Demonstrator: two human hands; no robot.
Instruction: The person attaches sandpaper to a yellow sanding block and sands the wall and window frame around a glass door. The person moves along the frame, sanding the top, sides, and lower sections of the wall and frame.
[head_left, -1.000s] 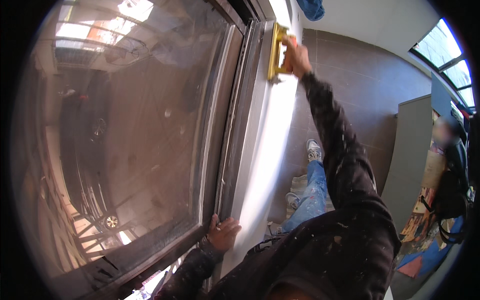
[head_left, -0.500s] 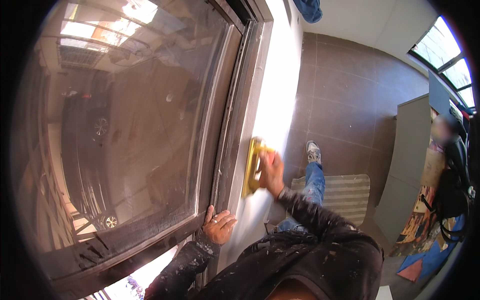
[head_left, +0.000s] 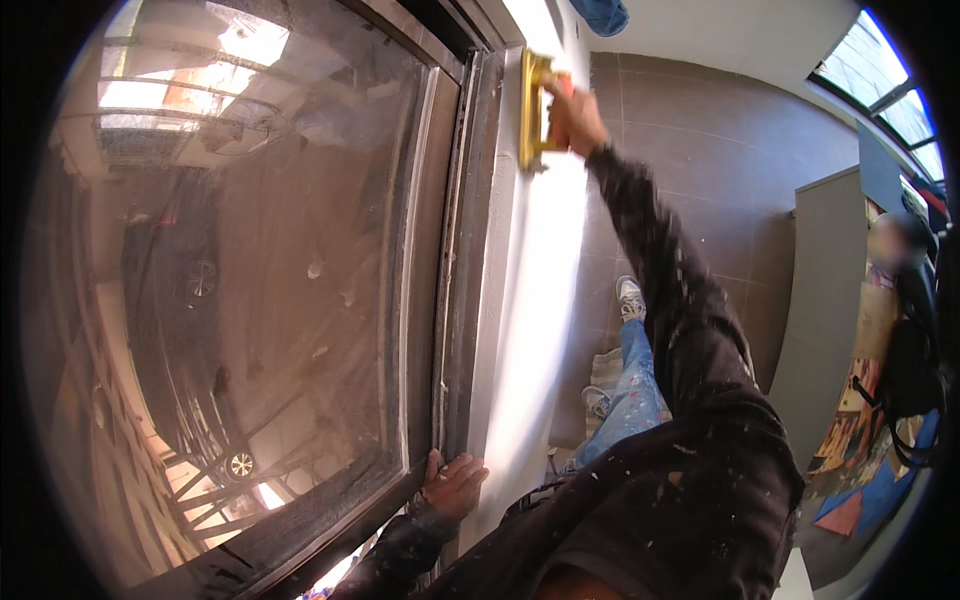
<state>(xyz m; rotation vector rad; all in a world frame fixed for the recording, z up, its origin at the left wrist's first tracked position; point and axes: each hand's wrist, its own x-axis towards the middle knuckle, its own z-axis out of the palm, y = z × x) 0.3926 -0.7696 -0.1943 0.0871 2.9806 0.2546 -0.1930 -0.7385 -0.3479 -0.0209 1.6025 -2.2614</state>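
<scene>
Right hand: the right hand (head_left: 573, 118) was closed around the handle of a yellow sanding block (head_left: 533, 110), arm stretched up and away from the body.
Sanding block: it lay flat against the white wall strip (head_left: 530, 300), high up beside the window frame (head_left: 470, 250), its long side running along the frame.
Left hand: the left hand (head_left: 455, 483) rested low on the frame's edge, fingers (head_left: 470, 466) spread and pressed to the surface, holding nothing.
Wall strip: a narrow white band, smooth and bright in the light, ran between the frame and the floor side of the view.
Window: a large glass pane (head_left: 260, 280) in a dark, dusty frame; the glass was smeared and spotted, with a car (head_left: 190, 270) and railings seen through it.
Clothing: a dark sleeve (head_left: 680, 320) and paint-flecked blue jeans (head_left: 635, 400), with grey shoes (head_left: 628, 296) below.
Floor: large brown tiles (head_left: 700, 150) with pale joints; a light sheet (head_left: 605, 365) lay under the feet.
Room: a grey panel (head_left: 825, 290) stood to the right, with windows (head_left: 890, 80) in the upper right corner.
Coloured items: flat pieces in blue, orange and red (head_left: 860, 490) lay low at the right, shapes only, too blurred to tell apart.
Top edge: a blue cloth (head_left: 603, 14) hung at the upper rim.
</scene>
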